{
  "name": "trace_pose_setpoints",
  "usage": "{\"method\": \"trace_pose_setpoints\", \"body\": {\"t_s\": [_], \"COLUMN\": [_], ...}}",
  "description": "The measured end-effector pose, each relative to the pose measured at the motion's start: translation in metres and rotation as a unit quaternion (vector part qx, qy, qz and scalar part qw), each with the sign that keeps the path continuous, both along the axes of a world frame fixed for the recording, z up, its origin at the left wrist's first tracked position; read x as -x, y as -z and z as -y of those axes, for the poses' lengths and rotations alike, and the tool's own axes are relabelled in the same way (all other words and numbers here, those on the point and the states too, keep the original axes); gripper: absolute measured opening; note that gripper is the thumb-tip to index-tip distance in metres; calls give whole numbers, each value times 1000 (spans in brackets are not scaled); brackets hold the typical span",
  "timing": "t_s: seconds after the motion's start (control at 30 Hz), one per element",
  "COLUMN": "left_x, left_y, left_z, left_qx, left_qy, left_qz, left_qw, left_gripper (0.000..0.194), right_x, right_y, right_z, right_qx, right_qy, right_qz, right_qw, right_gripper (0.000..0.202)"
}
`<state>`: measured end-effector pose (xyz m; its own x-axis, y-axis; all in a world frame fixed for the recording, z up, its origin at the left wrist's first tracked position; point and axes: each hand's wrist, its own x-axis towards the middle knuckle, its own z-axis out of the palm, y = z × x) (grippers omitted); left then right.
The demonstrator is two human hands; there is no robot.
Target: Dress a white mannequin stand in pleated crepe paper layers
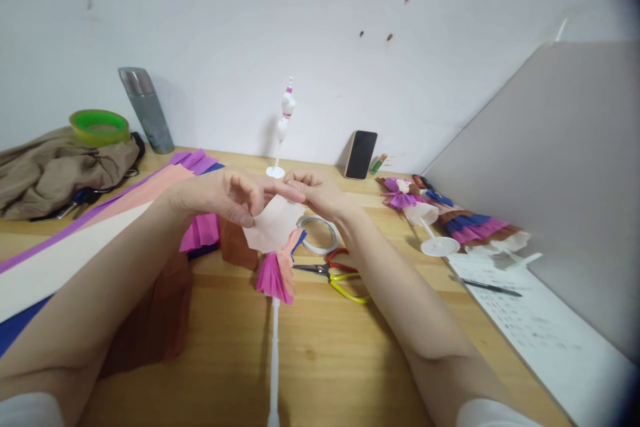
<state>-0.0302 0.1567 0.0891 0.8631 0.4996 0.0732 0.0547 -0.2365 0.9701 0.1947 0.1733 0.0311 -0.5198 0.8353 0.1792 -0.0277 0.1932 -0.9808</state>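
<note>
My left hand (235, 195) is at the upper left of a pale crepe paper piece (275, 225), thumb and bent fingers at its edge, one finger stretched along its top. My right hand (317, 195) pinches the top of the same piece. Just below is a gathered magenta and peach crepe paper skirt (277, 277) with a bit of blue. From it a white plastic stick (274, 353) runs toward me. A roll of white tape (336, 238) and scissors (320, 269) with red and yellow handles lie beside my right forearm.
A white doll figure on a stand (287, 107) and a phone (361, 155) are near the wall. Crepe strips (125, 223) lie left, with a bottle (150, 113) and green tape roll (100, 127) behind. Dressed figures (480, 227), a pen (490, 287) and written paper (540, 333) are right.
</note>
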Motion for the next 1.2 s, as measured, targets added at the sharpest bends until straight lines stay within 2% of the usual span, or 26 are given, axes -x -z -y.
{"method": "trace_pose_setpoints", "body": {"t_s": [0.23, 0.37, 0.57, 0.63, 0.7, 0.8, 0.87, 1.0, 1.1, 1.2], "left_x": [17, 16, 10, 12, 13, 13, 11, 1, -4, -7], "left_y": [0, -2, -3, -3, -2, 0, 2, 5, 6, 5], "left_z": [-11, -9, -2, -2, -3, -4, -4, -3, -3, -2], "left_qx": [-58, -95, -71, -68, -66, -67, -66, -57, -63, -63], "left_qy": [4, 9, 23, 20, 15, -17, -72, -201, -227, -230], "left_qz": [-6, 0, -9, 7, 19, 13, 9, 31, 49, 56], "left_qw": [998, 995, 997, 997, 998, 998, 995, 977, 971, 970], "left_gripper": [16, 16, 17, 17, 15, 10, 10, 12, 11, 12], "right_x": [-7, -3, 1, 1, 1, -1, 0, 8, 18, 23], "right_y": [-3, -1, 5, 7, 6, -5, -18, -39, -42, -39], "right_z": [-1, 0, 0, -3, -7, -5, 5, 35, 49, 50], "right_qx": [-5, 17, 23, 14, -28, -120, -182, -241, -261, -274], "right_qy": [-24, -46, -71, -43, 53, 247, 303, 262, 236, 232], "right_qz": [-9, -16, 6, 28, 57, 56, 32, 46, 106, 141], "right_qw": [1000, 999, 997, 999, 997, 960, 935, 933, 930, 923], "right_gripper": [52, 49, 47, 44, 37, 22, 15, 12, 9, 10]}}
